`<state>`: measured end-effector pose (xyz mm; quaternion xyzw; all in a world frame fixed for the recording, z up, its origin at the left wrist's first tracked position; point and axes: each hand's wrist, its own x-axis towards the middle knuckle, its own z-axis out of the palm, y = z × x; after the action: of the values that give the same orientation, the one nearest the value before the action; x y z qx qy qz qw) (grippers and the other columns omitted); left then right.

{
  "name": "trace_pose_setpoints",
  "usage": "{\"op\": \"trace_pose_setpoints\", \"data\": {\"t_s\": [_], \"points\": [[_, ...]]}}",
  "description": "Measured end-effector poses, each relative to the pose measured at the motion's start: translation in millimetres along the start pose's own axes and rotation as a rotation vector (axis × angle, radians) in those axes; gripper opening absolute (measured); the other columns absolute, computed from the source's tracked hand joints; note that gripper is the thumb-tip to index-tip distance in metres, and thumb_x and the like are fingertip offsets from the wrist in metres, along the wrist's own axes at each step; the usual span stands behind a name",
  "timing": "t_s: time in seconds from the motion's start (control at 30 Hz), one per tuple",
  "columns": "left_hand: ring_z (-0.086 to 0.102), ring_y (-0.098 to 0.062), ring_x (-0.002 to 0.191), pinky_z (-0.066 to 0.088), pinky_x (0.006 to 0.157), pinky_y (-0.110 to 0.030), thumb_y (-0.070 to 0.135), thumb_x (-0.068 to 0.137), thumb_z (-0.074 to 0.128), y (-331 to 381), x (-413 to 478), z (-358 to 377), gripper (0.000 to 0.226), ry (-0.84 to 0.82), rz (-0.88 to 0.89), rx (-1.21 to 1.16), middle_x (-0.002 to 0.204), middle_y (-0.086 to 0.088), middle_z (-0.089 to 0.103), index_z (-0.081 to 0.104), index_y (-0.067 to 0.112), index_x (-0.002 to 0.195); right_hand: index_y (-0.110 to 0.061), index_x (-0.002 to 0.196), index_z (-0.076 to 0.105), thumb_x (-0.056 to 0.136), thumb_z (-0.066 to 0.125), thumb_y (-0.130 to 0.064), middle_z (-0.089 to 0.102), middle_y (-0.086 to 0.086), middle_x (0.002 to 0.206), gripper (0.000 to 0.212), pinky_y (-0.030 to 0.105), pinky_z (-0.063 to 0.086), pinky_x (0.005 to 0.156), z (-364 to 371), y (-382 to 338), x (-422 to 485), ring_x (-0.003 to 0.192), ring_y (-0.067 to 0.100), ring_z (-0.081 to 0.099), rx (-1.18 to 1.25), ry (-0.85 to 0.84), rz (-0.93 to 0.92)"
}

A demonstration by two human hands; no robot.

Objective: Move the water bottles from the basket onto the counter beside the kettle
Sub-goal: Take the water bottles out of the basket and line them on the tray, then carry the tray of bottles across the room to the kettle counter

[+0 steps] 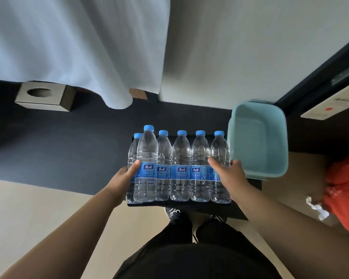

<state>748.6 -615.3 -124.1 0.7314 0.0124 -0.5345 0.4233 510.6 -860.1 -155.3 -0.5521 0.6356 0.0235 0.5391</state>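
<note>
Several clear water bottles (180, 170) with blue caps and blue labels stand upright in a row on a low black surface (248, 200). My left hand (127, 174) grips the left end of the row, thumb on the front-left bottle (146, 168). My right hand (229, 174) grips the rightmost bottle (220, 150). A pale teal plastic basket (258, 137) with nothing in it stands just right of the row, touching the black surface. No kettle is in view.
A white curtain (68, 47) hangs at the top left over a dark floor strip. A square box with a round hole (42, 95) sits at left. An orange plastic bag (345, 190) and crumpled paper (318, 208) lie at right. My shoes (179, 214) show below the bottles.
</note>
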Motion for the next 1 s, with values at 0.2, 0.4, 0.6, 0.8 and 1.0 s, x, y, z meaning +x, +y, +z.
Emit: {"op": "trace_pose_setpoints", "data": {"t_s": [0.2, 0.4, 0.6, 0.8, 1.0], "points": [[0.075, -0.033, 0.102, 0.056, 0.098, -0.055, 0.088, 0.064, 0.061, 4.8, -32.2, 9.3, 0.1, 0.014, 0.107, -0.06, 0.112, -0.014, 0.077, 0.065, 0.009, 0.124, -0.01, 0.136, 0.038, 0.08, 0.071, -0.071, 0.064, 0.006, 0.1, 0.089, 0.033, 0.047, 0.062, -19.3, -16.6, -23.1, 0.08, 0.02, 0.067, -0.152, 0.015, -0.146], [0.076, -0.035, 0.095, 0.062, 0.084, -0.048, 0.087, 0.064, 0.064, 5.6, -69.0, 29.2, 0.099, 0.085, 0.232, -0.066, 0.104, -0.017, 0.078, 0.067, 0.004, 0.118, -0.011, 0.139, 0.037, 0.082, 0.068, -0.072, 0.064, 0.011, 0.112, 0.089, 0.033, 0.045, 0.065, -46.5, -29.7, -35.7, 0.088, 0.023, 0.066, -0.225, -0.02, -0.29], [0.075, -0.037, 0.094, 0.058, 0.091, -0.058, 0.084, 0.068, 0.058, -5.5, -105.4, 59.5, 0.092, 0.271, 0.276, -0.096, 0.102, -0.019, 0.077, 0.065, 0.004, 0.113, -0.015, 0.149, 0.027, 0.083, 0.067, -0.072, 0.055, -0.001, 0.112, 0.095, 0.029, 0.043, 0.066, -72.2, -40.4, -47.6, 0.084, 0.007, 0.056, -0.312, -0.092, -0.4], [0.078, -0.024, 0.078, 0.061, 0.064, -0.032, 0.083, 0.073, 0.061, -30.8, -136.1, 86.6, 0.084, 0.425, 0.283, -0.147, 0.089, -0.011, 0.079, 0.064, 0.007, 0.108, -0.018, 0.149, 0.027, 0.079, 0.07, -0.074, 0.054, 0.005, 0.138, 0.1, 0.037, 0.045, 0.087, -85.0, -40.2, -54.7, 0.115, 0.025, 0.058, -0.347, -0.169, -0.459], [0.075, -0.009, 0.071, 0.053, 0.054, -0.016, 0.048, 0.098, 0.056, -51.6, -160.9, 94.6, 0.034, 0.593, 0.331, -0.171, 0.084, -0.005, 0.077, 0.064, 0.015, 0.104, -0.019, 0.144, 0.035, 0.072, 0.077, -0.072, 0.062, -0.003, 0.122, 0.098, 0.037, 0.051, 0.082, -77.9, -43.8, -67.9, 0.103, 0.019, 0.063, -0.383, -0.217, -0.543]]}}
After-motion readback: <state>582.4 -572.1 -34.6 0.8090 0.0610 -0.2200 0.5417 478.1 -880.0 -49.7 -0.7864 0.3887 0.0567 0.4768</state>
